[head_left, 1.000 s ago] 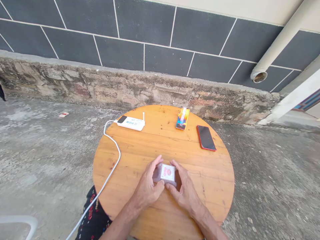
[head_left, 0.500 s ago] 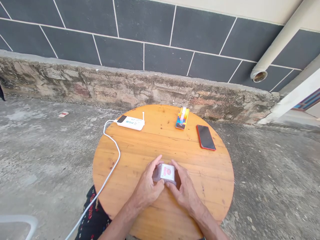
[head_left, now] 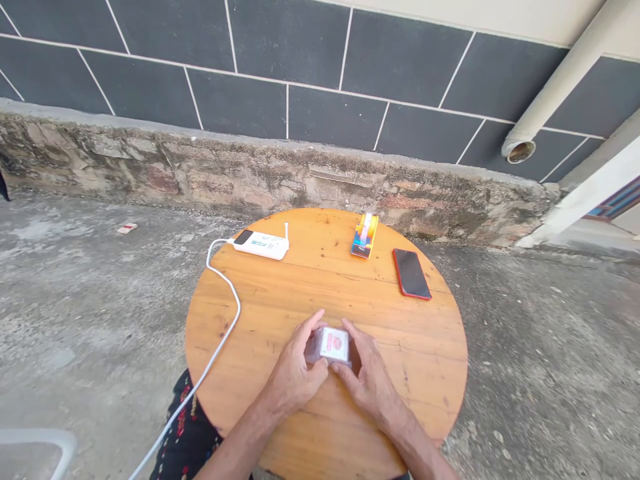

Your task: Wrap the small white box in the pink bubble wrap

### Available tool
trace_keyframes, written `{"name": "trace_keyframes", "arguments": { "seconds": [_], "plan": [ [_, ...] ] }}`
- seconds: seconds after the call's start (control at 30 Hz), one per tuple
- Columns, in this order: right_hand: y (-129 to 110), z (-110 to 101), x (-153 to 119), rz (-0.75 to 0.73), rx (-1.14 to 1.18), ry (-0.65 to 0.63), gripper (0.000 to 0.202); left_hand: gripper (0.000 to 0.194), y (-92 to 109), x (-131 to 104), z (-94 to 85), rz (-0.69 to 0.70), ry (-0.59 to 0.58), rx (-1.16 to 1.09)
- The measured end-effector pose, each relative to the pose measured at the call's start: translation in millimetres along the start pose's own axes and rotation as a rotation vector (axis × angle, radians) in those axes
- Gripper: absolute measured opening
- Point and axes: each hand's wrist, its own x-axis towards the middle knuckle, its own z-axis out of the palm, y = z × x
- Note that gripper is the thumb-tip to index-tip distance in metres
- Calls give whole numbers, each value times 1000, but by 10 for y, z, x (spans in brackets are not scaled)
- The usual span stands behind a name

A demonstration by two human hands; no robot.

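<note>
A small white box (head_left: 334,344) with red print on top, in what looks like clear plastic wrap, lies near the middle front of the round wooden table (head_left: 320,427). My left hand (head_left: 300,363) curves around its left side, thumb at the near edge and fingers at the far left corner. On the other side, my right hand (head_left: 367,367) grips it the same way, with the thumb at the near right corner. Both hands are closed on the box. The undersides of the fingers are hidden.
A white device (head_left: 261,245) with a white cable (head_left: 231,327) lies at the table's back left. A yellow and blue tape dispenser (head_left: 365,236) stands at the back, and a red-edged phone (head_left: 412,273) lies at the right. Behind the table runs a stone-based wall (head_left: 225,173).
</note>
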Motion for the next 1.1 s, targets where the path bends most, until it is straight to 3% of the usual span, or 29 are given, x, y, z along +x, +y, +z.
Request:
{"name": "trace_keyframes", "arguments": {
  "seconds": [0.87,1.1],
  "plan": [
    [17,10,11,-1,-9,-5,69,75,-34,-2,20,15,-7,-12],
    [5,-147,-50,65,-24,23,69,77,29,-20,-29,43,-14,9]
  ]
}}
